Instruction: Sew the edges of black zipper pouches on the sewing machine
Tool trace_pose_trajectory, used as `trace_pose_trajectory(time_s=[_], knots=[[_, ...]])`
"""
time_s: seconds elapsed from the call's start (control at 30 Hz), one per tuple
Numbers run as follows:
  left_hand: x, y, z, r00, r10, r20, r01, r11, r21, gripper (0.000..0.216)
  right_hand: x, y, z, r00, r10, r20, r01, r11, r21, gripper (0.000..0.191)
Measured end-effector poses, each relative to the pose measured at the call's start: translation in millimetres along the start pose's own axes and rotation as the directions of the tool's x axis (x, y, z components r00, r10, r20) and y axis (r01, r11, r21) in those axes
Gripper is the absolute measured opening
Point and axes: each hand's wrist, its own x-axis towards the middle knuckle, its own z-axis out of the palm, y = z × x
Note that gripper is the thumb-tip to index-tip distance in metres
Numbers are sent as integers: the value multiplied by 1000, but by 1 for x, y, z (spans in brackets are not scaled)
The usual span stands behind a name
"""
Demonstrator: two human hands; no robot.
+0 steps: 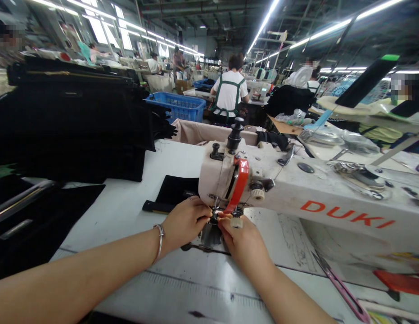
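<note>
My left hand (pixel 185 220), with a bracelet at its wrist, is at the needle area of a white sewing machine (pixel 277 175). Its thumb and forefinger are pinched together just left of the presser foot (pixel 214 211). From the right, my right hand (pixel 246 240) reaches in, fingers bent and closed beside the foot, below the orange thread lever cover (pixel 241 180). Whatever lies between the fingertips is too small and covered to make out. Behind my left hand, a black fabric piece (pixel 175 191) with a small label lies flat on the table, partly hidden by the machine head.
A tall stack of black fabric pieces (pixel 74 121) rises on the left. Pink-handled thread snips (pixel 340 285) lie at the right. Beyond the table stand a blue basket (pixel 178 105) and a person in a white shirt (pixel 231 87). The table (pixel 128 279) bears a ruler scale.
</note>
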Motion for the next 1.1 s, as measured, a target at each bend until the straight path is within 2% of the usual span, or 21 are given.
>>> trace_pose_trajectory(time_s=[0.67,1.1], knots=[[1,0,0,1000,-13,17,13,1000,-5,15,2,-3,-5,1000,-10,-15,10,1000,-22,17],[-4,0,1,998,-46,46,48,998,-43,13,0,-4,-3,999,43,-3,-43,996,80,17]])
